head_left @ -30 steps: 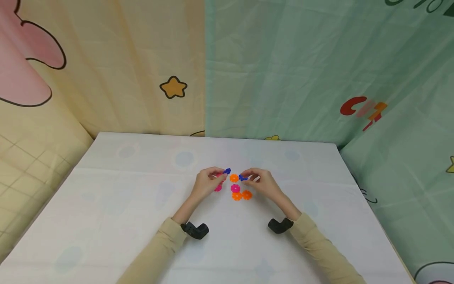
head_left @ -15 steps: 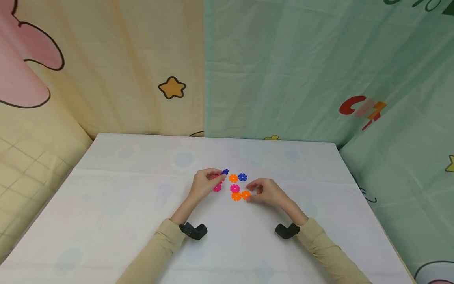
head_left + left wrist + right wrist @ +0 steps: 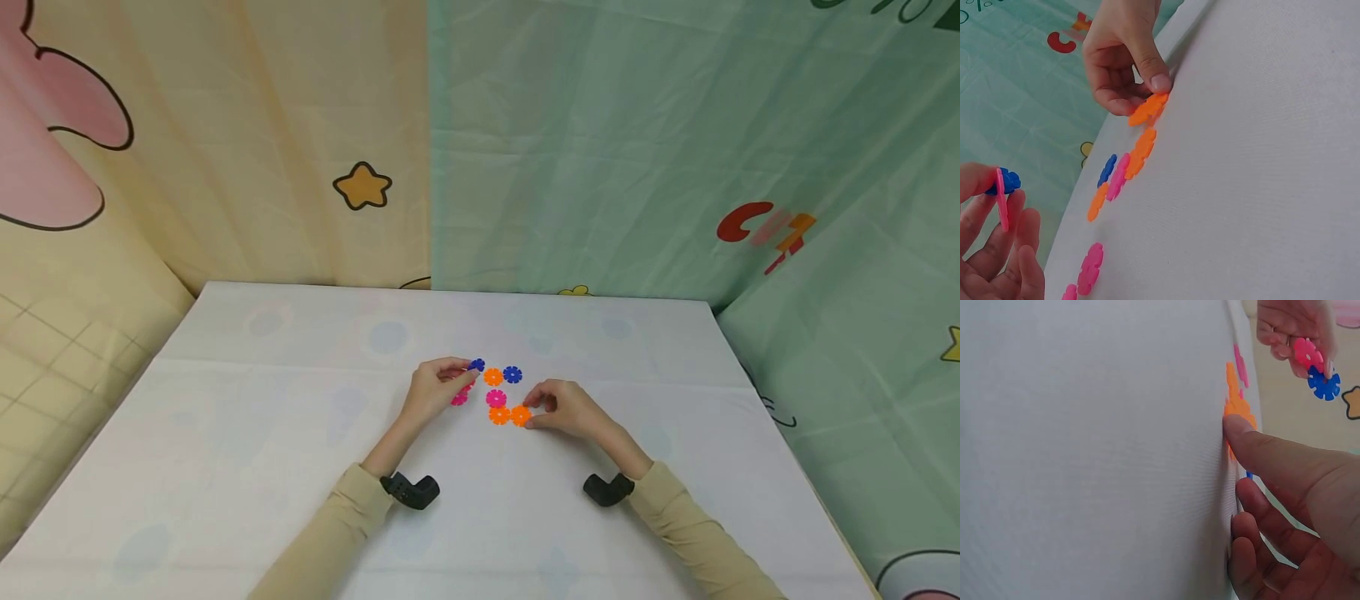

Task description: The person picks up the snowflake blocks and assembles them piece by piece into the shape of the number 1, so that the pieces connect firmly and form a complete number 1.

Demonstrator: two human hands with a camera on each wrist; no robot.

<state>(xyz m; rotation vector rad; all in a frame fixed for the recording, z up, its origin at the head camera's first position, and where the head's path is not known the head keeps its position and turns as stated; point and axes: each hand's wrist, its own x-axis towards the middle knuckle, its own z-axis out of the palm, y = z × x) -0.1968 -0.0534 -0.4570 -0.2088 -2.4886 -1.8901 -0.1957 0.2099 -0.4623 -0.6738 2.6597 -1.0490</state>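
My left hand (image 3: 431,392) pinches a blue snowflake disc (image 3: 1011,181) and a pink snowflake disc (image 3: 1002,203), which are slotted together above the table. At the right of the group, my right hand (image 3: 567,408) pinches an orange snowflake disc (image 3: 521,416) between thumb and fingers; in the left wrist view it is tilted up. Just left of it lies another orange disc (image 3: 498,415), with a pink disc (image 3: 496,399) behind. Farther back are an orange disc (image 3: 492,377) and a blue disc (image 3: 513,374). Pink discs (image 3: 1090,269) lie by my left hand, partly hidden in the head view.
A white cloth with faint spots covers the table (image 3: 262,450). Patterned curtains (image 3: 570,167) hang behind its far edge and at both sides. A black camera mount (image 3: 410,492) sits on the left wrist, another (image 3: 608,489) on the right.
My right hand has put down a blue disc beside the far orange one, moved toward me and taken hold of the near right orange disc. The left hand keeps its pieces, almost still.
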